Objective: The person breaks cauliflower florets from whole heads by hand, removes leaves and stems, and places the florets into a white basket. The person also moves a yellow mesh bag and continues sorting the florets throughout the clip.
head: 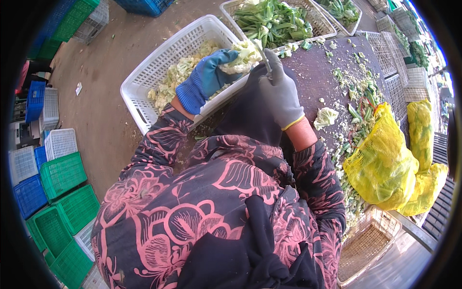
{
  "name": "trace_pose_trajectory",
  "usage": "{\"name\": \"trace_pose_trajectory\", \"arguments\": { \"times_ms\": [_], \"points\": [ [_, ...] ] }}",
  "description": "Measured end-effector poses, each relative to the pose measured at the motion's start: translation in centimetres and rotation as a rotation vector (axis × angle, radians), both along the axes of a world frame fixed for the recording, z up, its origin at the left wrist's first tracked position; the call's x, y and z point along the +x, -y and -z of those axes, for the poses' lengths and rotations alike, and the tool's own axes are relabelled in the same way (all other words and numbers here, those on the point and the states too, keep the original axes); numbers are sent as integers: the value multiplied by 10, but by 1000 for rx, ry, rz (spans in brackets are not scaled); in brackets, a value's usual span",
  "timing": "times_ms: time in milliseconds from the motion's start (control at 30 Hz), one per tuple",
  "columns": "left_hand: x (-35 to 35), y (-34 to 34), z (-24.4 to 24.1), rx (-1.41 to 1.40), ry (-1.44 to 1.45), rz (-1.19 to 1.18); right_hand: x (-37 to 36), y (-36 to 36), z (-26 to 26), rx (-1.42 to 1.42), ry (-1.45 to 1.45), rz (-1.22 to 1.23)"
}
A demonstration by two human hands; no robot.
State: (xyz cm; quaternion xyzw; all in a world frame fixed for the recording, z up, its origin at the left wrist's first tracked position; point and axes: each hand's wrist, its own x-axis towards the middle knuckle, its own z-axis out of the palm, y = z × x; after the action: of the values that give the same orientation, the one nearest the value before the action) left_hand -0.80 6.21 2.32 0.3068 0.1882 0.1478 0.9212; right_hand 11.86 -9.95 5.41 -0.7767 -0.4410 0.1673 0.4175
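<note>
In a blue knitted glove with a coated palm, my left hand holds a piece of cauliflower head over a white plastic crate. Cut cauliflower florets lie inside that crate. My right hand, in a grey glove with a yellow cuff edge, grips a knife. Its blade lies against the right side of the cauliflower. The knife's handle is mostly hidden by my fingers. A loose cauliflower floret rests on the dark tabletop to the right of my right wrist.
Behind the table, a crate holds green cauliflower leaves and stalks. Trimmings litter the table's right side, near a yellow mesh bag. An empty beige crate stands at lower right. Stacked green crates line the left.
</note>
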Motion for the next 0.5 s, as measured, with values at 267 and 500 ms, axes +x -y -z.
{"name": "trace_pose_trajectory", "arguments": {
  "times_ms": [267,500],
  "points": [
    [-28,-4,22,69,6,-152,-16,-28,12,-217,149,-160],
    [-39,2,19,237,-195,-256,-25,-68,48,-344,-4,-155]
  ]
}}
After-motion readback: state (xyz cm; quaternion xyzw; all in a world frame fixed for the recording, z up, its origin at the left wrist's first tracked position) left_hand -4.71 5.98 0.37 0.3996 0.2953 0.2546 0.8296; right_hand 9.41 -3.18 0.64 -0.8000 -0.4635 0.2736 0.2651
